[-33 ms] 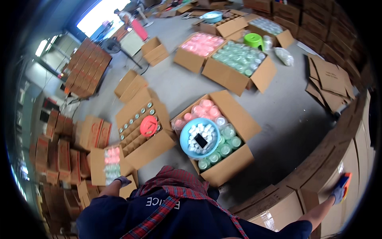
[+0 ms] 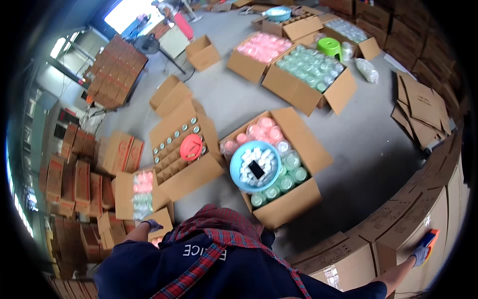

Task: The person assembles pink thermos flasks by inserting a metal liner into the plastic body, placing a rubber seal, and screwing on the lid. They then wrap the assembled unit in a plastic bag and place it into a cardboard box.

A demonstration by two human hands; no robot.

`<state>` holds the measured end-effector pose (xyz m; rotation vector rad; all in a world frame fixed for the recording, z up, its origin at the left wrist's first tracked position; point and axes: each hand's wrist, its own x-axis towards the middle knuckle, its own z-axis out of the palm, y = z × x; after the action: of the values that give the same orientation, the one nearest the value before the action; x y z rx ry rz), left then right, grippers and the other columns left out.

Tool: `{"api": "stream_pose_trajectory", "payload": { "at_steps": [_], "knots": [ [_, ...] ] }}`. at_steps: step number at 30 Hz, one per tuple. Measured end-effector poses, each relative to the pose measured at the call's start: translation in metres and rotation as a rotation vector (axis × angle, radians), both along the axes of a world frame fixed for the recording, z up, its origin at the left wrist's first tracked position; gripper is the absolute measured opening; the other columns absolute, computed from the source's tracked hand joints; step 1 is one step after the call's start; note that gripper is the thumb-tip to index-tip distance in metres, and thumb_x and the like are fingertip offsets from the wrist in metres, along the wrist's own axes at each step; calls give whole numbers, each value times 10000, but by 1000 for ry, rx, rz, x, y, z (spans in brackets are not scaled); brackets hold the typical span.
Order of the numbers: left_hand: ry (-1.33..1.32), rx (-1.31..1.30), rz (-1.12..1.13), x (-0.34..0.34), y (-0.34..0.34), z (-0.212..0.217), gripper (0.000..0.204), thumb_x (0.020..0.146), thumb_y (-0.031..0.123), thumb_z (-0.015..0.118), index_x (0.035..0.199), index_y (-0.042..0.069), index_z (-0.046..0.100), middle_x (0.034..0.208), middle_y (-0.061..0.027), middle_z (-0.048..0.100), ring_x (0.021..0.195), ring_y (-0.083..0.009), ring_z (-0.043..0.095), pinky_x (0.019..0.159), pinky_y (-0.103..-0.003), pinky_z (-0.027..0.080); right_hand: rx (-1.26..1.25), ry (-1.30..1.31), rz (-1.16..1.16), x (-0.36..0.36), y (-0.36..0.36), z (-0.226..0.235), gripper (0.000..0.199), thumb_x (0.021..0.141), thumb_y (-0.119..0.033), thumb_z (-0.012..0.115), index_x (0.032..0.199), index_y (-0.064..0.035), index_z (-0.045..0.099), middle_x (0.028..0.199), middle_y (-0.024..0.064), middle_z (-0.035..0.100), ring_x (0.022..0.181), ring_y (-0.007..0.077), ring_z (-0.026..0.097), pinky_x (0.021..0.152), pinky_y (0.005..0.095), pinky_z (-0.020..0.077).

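My right hand (image 2: 420,254), in a pale purple glove, is closed round an orange and blue tape dispenser (image 2: 427,244). It is held against the side of the stacked cartons (image 2: 413,226) at the right, where a shiny strip shows. My left hand (image 2: 153,225), gloved too, is at the flap (image 2: 162,222) of a small open carton (image 2: 124,192). Its fingers look stretched out and appear to hold nothing; they are small in view. Inside that carton are pink jars (image 2: 143,182) and green jars (image 2: 142,202) in plastic wrap.
Ahead stands an open carton (image 2: 294,204) of pink and green jars, with a blue basin (image 2: 233,174) of white caps and a phone on top. Left of it is a divided carton (image 2: 194,177) with a red lid-like dish (image 2: 191,147). Flattened cardboard (image 2: 423,107) lies far right.
The whole view has shifted, so the floor and cartons ahead sit a little farther right. My right hand with the tape dispenser is slightly lower in the picture. My left hand stays at the small carton.
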<state>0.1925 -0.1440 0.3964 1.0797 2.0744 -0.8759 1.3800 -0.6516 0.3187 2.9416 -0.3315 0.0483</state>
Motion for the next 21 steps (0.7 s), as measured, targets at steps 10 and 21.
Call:
{"api": "stream_pose_trajectory", "payload": {
  "at_steps": [10, 21],
  "knots": [
    [-330, 130, -391, 106, 28, -59, 494, 815, 483, 549, 1021, 61, 701, 1043, -205, 682, 995, -398, 634, 888, -444, 494, 714, -70, 745, -295, 203, 0, 304, 891, -140, 684, 1122, 37, 593, 1006, 111, 641, 941, 205, 583, 874, 348, 487],
    [-626, 59, -110, 161, 225, -302, 710, 747, 540, 726, 1120, -56, 632, 1164, -254, 637, 1108, -359, 612, 943, -403, 487, 1490, 1120, -4, -805, 329, -7, 599, 918, -201, 594, 1438, -20, 357, 1287, 118, 534, 1139, 199, 533, 940, 320, 458]
  ]
}}
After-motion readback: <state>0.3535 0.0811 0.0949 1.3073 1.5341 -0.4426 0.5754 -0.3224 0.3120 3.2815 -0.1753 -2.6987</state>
